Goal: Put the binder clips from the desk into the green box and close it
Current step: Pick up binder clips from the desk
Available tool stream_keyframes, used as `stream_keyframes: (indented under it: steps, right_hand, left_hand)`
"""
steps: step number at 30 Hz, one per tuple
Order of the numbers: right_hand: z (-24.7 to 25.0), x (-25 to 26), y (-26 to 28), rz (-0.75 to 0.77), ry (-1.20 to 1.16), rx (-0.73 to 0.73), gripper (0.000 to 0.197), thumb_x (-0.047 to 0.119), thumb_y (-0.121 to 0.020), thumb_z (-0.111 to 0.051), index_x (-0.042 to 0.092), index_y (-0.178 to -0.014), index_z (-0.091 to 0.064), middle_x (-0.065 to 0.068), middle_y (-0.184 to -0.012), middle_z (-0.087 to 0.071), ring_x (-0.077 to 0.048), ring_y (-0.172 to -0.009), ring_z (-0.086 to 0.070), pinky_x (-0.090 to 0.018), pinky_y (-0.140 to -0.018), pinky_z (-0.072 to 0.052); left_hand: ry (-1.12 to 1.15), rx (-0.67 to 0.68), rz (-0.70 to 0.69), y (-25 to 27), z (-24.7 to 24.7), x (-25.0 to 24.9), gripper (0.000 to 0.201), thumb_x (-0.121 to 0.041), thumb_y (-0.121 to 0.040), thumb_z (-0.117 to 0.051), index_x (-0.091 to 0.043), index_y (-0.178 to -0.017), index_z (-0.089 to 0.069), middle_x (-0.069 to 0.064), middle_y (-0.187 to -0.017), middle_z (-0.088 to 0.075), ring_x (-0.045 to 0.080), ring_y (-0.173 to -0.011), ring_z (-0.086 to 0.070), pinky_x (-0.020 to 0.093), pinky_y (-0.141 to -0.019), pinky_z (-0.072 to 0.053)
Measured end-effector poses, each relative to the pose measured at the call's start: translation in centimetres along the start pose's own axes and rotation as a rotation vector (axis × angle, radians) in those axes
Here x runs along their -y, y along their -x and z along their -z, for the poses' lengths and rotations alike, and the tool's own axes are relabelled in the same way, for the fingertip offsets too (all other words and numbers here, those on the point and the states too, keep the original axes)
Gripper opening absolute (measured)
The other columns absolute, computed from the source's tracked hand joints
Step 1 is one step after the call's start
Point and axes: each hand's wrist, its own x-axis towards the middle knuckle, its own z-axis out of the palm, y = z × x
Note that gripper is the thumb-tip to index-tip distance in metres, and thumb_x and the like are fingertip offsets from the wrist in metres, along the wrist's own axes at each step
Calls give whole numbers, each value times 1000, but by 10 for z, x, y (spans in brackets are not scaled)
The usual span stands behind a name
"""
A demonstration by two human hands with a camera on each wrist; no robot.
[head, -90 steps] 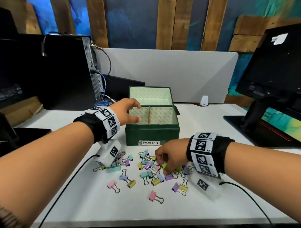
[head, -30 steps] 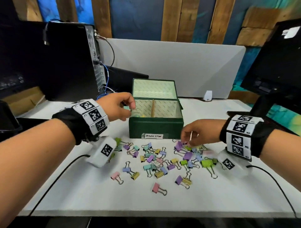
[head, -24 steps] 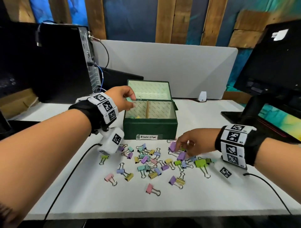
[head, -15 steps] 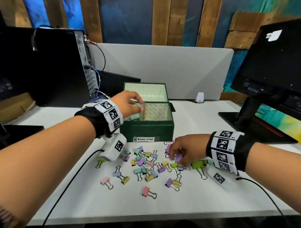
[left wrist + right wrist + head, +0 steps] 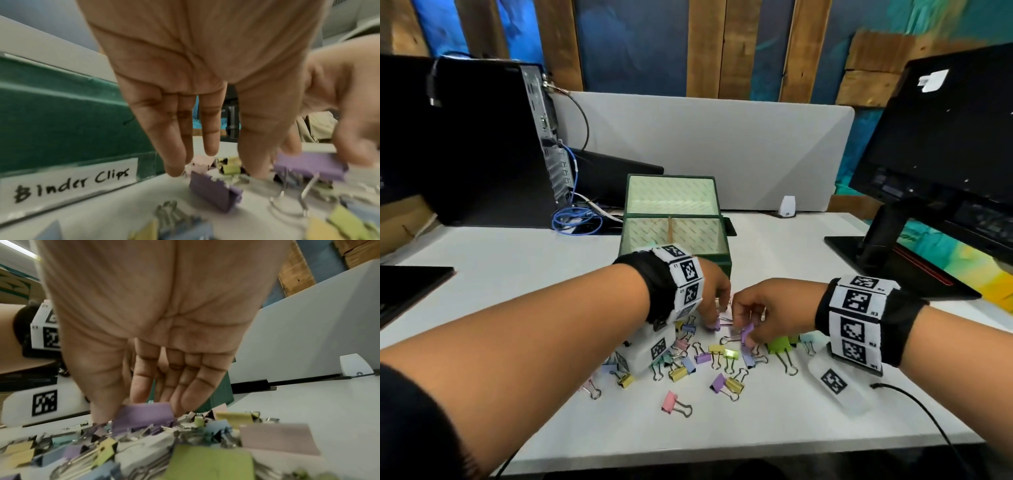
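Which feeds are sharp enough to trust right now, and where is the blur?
Head view: mostly sharp, wide-angle bending at the edges, left hand slightly smeared. Left wrist view: box label readable, right hand motion-blurred. Right wrist view: purple clip fairly clear, nearest clips out of focus.

Pastel binder clips (image 5: 724, 354) scattered on desk before open green box (image 5: 717, 262), lid upright.

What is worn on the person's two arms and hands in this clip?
Both hands are bare. The left hand and right hand each have a black wrist wrap ringed by a white band of square black-and-white markers. A white camera housing with its own marker hangs under each wrist, trailing a thin black cable. Forearms are uncovered; a dark sleeve edge shows on the left.
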Motion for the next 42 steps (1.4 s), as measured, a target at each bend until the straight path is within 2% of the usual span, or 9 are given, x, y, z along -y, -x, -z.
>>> stream_keyframes:
  steps: [5, 11, 14, 19, 24, 27, 30, 37, 42]
  right_hand:
    - [14, -2, 8, -2, -68, -1, 12, 18, -81, -65, 26, -89, -63, 13, -79, -62, -3, -73, -55, -13, -67, -44]
    - [36, -6, 9, -19, -221, -149, 16, 14, -87, -55, 24, -82, -66, 8, -83, -68, -11, -85, -63, -27, -89, -48]
    - [40, -13, 7, -46, -273, -175, 20, 15, -90, -54, 25, -78, -65, 8, -79, -68, -8, -79, -60, -23, -82, -46]
    - [45, -16, -3, -116, -262, -173, 11, 20, -89, -56, 25, -87, -65, 6, -90, -71, -11, -85, -62, -22, -73, -46]
    - [69, 11, -29, -39, -219, -208, 5, 21, -83, -64, 26, -84, -66, 6, -87, -71, -21, -91, -65, -37, -89, -52]
    - [86, 40, -49, 48, -233, -397, 3, 26, -82, -68, 25, -84, -66, 12, -79, -69, -7, -75, -60, -24, -76, -49]
    - [93, 62, -72, 97, -306, -541, 13, 27, -80, -72, 20, -90, -67, 6, -87, -68, -8, -78, -59, -21, -71, -45]
    - [80, 63, -77, 19, -200, -415, 11, 27, -85, -66, 29, -94, -63, 9, -95, -58, -11, -95, -55, -23, -83, -38]
    - [59, 48, -40, 17, -138, -260, 14, 28, -87, -63, 27, -101, -63, 18, -88, -60, -4, -84, -56, -12, -71, -40]
  left_hand:
    - [-40, 24, 9, -6, -11, -2, 48, -27, -78, -72, -16, -122, -56, 4, -121, -61, 17, -92, -53, 22, -71, -39]
    - [-6, -31, -20, -5, -14, 1, 39, -21, -76, -73, -15, -113, -61, -1, -95, -56, 16, -83, -51, 18, -56, -36]
    - [36, -108, -18, 8, -8, 10, 33, -25, -77, -69, -20, -109, -62, -8, -85, -55, 15, -81, -53, 21, -62, -40]
    - [225, -206, 37, 46, 4, 45, 20, -28, -80, -65, -30, -100, -61, -9, -97, -65, 14, -87, -64, 29, -82, -53]
    - [231, -454, 212, 79, 31, 87, 17, -24, -79, -67, -28, -95, -63, -11, -88, -62, 13, -78, -59, 21, -69, -47]
    - [214, -543, 279, 82, 38, 103, 21, -18, -78, -69, -21, -98, -65, -3, -97, -65, 14, -79, -57, 12, -63, -39]
    - [176, -585, 289, 73, 42, 109, 20, -14, -78, -68, -19, -98, -66, 0, -103, -68, 14, -82, -56, 14, -60, -38]
    - [259, -602, 318, 45, 30, 122, 41, -21, -79, -71, -24, -118, -59, 2, -124, -61, 19, -102, -61, 24, -87, -46]
    - [304, -608, 221, 64, 13, 120, 39, -28, -83, -67, -26, -120, -57, 0, -124, -57, 19, -110, -60, 30, -91, -49]
